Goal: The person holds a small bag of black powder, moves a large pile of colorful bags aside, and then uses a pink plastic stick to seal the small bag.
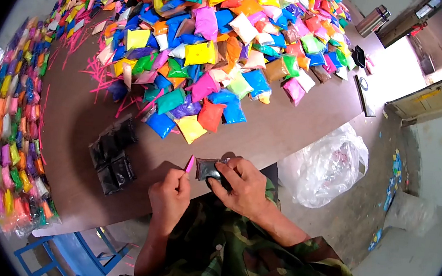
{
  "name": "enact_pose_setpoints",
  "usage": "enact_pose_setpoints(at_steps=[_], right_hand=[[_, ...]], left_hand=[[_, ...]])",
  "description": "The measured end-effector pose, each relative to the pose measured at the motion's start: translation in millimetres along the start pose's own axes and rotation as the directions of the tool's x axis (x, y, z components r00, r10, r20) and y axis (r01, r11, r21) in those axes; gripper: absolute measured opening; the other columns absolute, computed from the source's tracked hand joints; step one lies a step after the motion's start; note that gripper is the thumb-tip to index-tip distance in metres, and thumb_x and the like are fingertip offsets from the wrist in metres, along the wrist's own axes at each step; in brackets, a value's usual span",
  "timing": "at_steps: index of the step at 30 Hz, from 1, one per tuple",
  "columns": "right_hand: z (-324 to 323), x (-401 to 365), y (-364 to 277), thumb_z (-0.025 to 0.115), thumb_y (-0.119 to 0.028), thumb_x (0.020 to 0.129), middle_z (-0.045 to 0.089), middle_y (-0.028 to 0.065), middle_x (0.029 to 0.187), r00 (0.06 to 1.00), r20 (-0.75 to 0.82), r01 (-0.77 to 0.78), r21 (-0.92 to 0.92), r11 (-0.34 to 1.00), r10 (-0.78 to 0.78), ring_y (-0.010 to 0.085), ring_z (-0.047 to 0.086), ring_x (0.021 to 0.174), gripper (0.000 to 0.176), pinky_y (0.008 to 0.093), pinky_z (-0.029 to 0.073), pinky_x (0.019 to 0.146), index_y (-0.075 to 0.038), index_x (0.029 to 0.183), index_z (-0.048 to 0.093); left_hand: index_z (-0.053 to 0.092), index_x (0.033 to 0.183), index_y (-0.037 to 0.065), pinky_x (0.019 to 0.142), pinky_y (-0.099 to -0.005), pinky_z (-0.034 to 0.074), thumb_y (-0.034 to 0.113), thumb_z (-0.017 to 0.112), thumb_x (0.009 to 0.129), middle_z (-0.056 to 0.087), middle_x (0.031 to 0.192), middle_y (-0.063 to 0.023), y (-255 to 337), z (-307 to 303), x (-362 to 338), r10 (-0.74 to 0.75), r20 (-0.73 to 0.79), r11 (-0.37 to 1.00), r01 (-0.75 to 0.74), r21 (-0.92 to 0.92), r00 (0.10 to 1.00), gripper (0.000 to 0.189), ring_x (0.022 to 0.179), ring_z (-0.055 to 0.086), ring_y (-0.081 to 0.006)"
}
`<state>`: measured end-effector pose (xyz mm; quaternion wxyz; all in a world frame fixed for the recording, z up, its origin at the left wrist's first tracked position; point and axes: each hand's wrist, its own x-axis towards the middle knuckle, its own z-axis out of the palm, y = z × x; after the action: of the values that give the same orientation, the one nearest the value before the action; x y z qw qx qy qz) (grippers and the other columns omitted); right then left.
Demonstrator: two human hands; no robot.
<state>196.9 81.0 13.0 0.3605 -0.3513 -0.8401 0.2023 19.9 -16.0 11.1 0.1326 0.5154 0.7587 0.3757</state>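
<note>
My left hand is closed around a small pink plastic stick, whose tip points up out of the fist. A dark packet with a clear edge is gripped in my right hand, between thumb and fingers. The stick and the packet are close together but apart, just over the table's near edge. Left of my hands, several black packets lie side by side on the brown table. Beyond them rises a big heap of coloured packets.
Loose pink sticks lie left of the heap. Rows of bagged coloured packets line the left side. A clear plastic bag is by the right edge. A steel flask stands far right; a blue stool is below left.
</note>
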Motion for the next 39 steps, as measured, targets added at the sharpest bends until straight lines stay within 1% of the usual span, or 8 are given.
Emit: enact_pose_setpoints(at_steps=[2, 5, 12, 15, 24, 31, 35, 39], right_hand=[[0.0, 2.3, -0.4, 0.086, -0.019, 0.074, 0.068, 0.007, 0.1, 1.0, -0.01, 0.006, 0.024, 1.0, -0.005, 0.0243, 0.069, 0.079, 0.033, 0.0338, 0.056, 0.065, -0.006, 0.101, 0.073], [1.0, 2.8, 1.5, 0.087, -0.021, 0.073, 0.069, 0.0075, 0.105, 1.0, 0.01, 0.029, 0.006, 1.0, -0.029, 0.0251, 0.07, 0.081, 0.034, 0.034, 0.057, 0.067, -0.007, 0.1, 0.071], [3.6, 1.3, 0.8, 0.089, -0.025, 0.073, 0.069, 0.0074, 0.104, 1.0, 0.022, 0.016, -0.021, 1.0, -0.015, 0.0265, 0.07, 0.083, 0.036, 0.0353, 0.056, 0.066, -0.008, 0.098, 0.068], [8.3, -0.7, 1.6, 0.087, -0.029, 0.075, 0.065, 0.0059, 0.103, 1.0, 0.005, 0.003, -0.021, 1.0, -0.003, 0.0258, 0.067, 0.085, 0.036, 0.0363, 0.055, 0.068, -0.009, 0.099, 0.068], [5.2, -1.6, -0.1, 0.09, -0.031, 0.072, 0.067, 0.0075, 0.101, 1.0, 0.017, 0.004, -0.054, 0.999, -0.003, 0.0272, 0.069, 0.086, 0.042, 0.0356, 0.056, 0.067, -0.009, 0.098, 0.065], [3.3, -7.7, 1.3, 0.089, -0.034, 0.069, 0.064, 0.0057, 0.108, 0.998, 0.048, 0.054, -0.043, 0.998, -0.051, 0.0267, 0.064, 0.086, 0.05, 0.0372, 0.053, 0.07, -0.009, 0.106, 0.067], [0.5, -7.9, -1.4, 0.088, -0.033, 0.071, 0.063, 0.0062, 0.109, 0.995, 0.084, 0.059, -0.07, 0.996, -0.053, 0.0269, 0.064, 0.088, 0.051, 0.0373, 0.052, 0.073, -0.008, 0.11, 0.067], [0.2, -8.4, -3.5, 0.087, -0.033, 0.072, 0.063, 0.0064, 0.11, 0.996, 0.085, 0.046, -0.066, 0.997, -0.041, 0.027, 0.063, 0.088, 0.051, 0.0376, 0.051, 0.074, -0.008, 0.112, 0.066]], left_hand=[[0.064, 0.089, 0.007, 0.047, -0.0401, 0.045, 0.007, 0.072, 0.092, 0.059, 0.06, -0.0135, 1.1, -3.7, 0.2, -0.036, -0.011, 0.998, 0.035, -0.043, 0.999, 0.008, 0.049, 0.061, -0.0311], [0.065, 0.092, 0.002, 0.048, -0.03, 0.04, 0.005, 0.07, 0.094, 0.055, 0.058, -0.0078, 21.5, -5.5, -6.4, -0.058, 0.016, 0.987, 0.06, -0.15, 0.998, 0.007, 0.049, 0.051, -0.0094], [0.065, 0.089, 0.007, 0.049, -0.041, 0.047, 0.009, 0.072, 0.092, 0.061, 0.062, -0.0139, -2.6, 3.2, -7.0, 0.043, 0.014, 0.996, -0.044, 0.074, 0.999, 0.008, 0.053, 0.063, -0.0337], [0.064, 0.089, 0.004, 0.049, -0.0347, 0.044, 0.003, 0.07, 0.092, 0.061, 0.062, -0.0126, -3.8, -1.5, -3.2, -0.059, -0.03, 0.998, 0.057, -0.039, 0.998, 0.007, 0.05, 0.062, -0.0207], [0.063, 0.087, 0.005, 0.048, -0.0403, 0.044, 0.007, 0.07, 0.093, 0.058, 0.06, -0.0139, 4.7, -1.0, -6.8, 0.021, 0.037, 0.999, -0.022, 0.036, 0.999, 0.009, 0.05, 0.061, -0.0317], [0.065, 0.089, 0.004, 0.048, -0.0336, 0.043, 0.006, 0.072, 0.092, 0.057, 0.059, -0.0107, 19.4, -10.0, -4.9, -0.021, 0.062, 0.992, 0.028, -0.124, 0.998, 0.008, 0.047, 0.057, -0.0174], [0.065, 0.09, 0.005, 0.049, -0.0371, 0.046, 0.006, 0.073, 0.091, 0.06, 0.062, -0.0142, 10.4, 0.5, -8.0, 0.066, 0.061, 0.997, -0.068, 0.03, 0.996, 0.008, 0.052, 0.063, -0.0308], [0.063, 0.091, 0.004, 0.048, -0.0373, 0.043, 0.005, 0.072, 0.091, 0.058, 0.061, -0.0136, -7.1, -6.3, -4.3, 0.07, -0.006, 0.994, -0.069, 0.087, 0.998, 0.009, 0.05, 0.059, -0.0322]])
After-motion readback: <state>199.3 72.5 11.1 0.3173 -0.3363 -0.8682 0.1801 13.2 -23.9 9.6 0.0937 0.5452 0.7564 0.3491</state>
